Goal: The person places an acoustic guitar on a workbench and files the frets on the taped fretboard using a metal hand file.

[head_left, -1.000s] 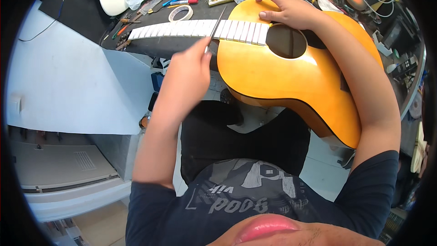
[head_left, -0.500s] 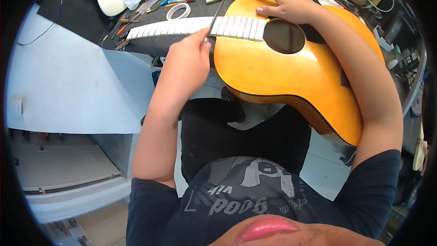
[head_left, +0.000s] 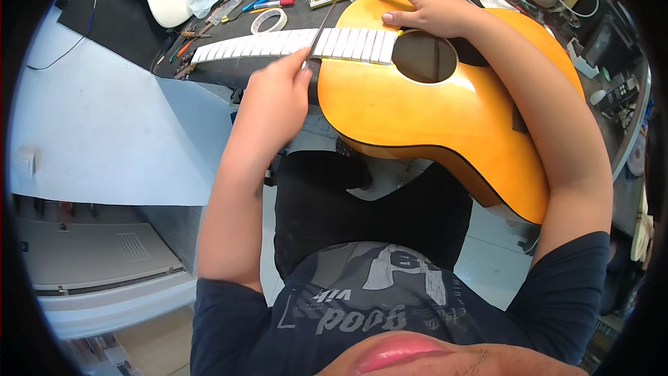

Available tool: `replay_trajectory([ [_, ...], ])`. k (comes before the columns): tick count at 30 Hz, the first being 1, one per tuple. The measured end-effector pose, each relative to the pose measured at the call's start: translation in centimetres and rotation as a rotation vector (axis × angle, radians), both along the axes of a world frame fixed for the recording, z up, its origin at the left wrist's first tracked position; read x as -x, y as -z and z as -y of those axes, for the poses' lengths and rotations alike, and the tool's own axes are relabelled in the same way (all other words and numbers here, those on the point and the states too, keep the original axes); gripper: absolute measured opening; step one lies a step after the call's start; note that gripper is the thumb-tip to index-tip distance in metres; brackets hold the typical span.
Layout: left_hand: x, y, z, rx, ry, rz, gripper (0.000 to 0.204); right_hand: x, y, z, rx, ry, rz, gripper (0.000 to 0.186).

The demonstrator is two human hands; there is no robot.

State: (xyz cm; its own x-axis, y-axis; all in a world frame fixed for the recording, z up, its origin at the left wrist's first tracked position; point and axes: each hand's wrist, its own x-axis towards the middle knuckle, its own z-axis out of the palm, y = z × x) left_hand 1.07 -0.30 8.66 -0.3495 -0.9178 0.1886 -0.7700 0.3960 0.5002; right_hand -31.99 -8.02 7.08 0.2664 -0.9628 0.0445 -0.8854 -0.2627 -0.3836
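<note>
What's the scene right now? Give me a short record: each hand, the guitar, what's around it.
left hand: fingers closed on a thin dark tool, which lies across the neck
right hand: rests on the guitar, beyond the sound hole
guitar: orange-yellow body, white-covered neck, no strings visible
nearby: tape roll, red marker, white guitar body

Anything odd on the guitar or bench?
Yes. The guitar has a fretboard that's white between frets, possibly masked, and no strings show over its soundhole. The bench is cluttered. No spill or clear damage visible.
</note>
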Motion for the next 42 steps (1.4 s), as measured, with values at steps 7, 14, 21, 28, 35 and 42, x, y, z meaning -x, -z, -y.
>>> replay_trajectory([
  [7, -3.9, 2.5, -7.2, 0.067, 0.037, -0.097, 0.041, 0.1, 0.3, 0.0, -0.022, 0.042, -0.056, 0.064],
  [14, 0.9, -1.7, 1.7, -0.245, -0.106, -0.382, 0.042, -0.1, 0.2, 0.5, 0.023, 0.004, -0.034, 0.065],
  [21, -3.7, 2.0, -8.0, 0.14, 0.001, -0.125, 0.039, 0.4, 0.6, 0.1, 0.027, 0.006, -0.046, 0.064],
  [28, -2.8, 2.5, -10.7, 0.184, -0.03, -0.001, 0.036, 0.5, 0.8, 0.2, 0.042, -0.003, -0.017, 0.062],
  [35, 1.3, -0.2, -2.4, 0.254, -0.053, 0.198, 0.032, -0.4, -1.2, -0.5, -0.005, -0.052, -0.046, 0.075],
  [42, -2.3, 2.9, -9.5, 0.123, -0.093, 0.115, 0.032, 0.0, -0.5, -1.1, -0.024, -0.022, -0.085, 0.072],
])
